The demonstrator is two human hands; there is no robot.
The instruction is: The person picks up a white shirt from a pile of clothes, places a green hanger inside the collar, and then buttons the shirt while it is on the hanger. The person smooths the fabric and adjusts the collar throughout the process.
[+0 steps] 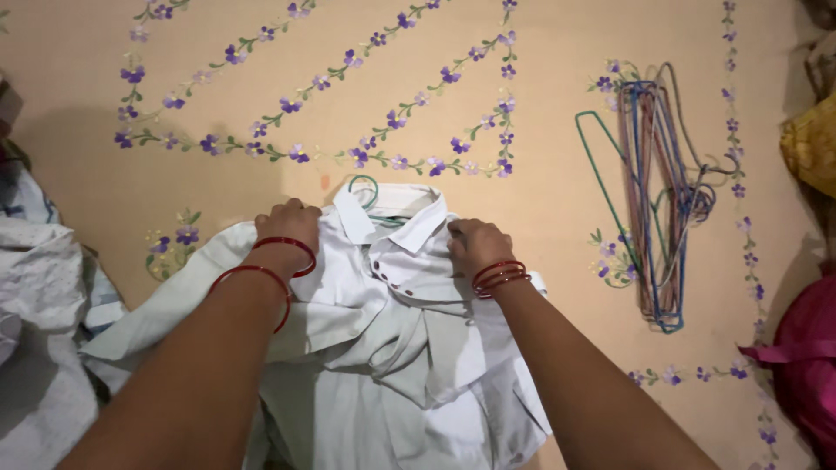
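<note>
Wire hangers (657, 200) piled right on floral sheet (540, 200); crumpled white cloth (39, 287) left.

Hangers (653, 200) lie right of the shirt (392, 348).

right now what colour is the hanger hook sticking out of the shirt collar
Green; the hook shows above the white shirt collar in the head view.

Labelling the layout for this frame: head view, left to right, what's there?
Pile of pale cloth → left hand → white shirt collar → right hand → bundle of wire hangers → pink cloth at the right edge. Both hands press on the shirt.
</note>
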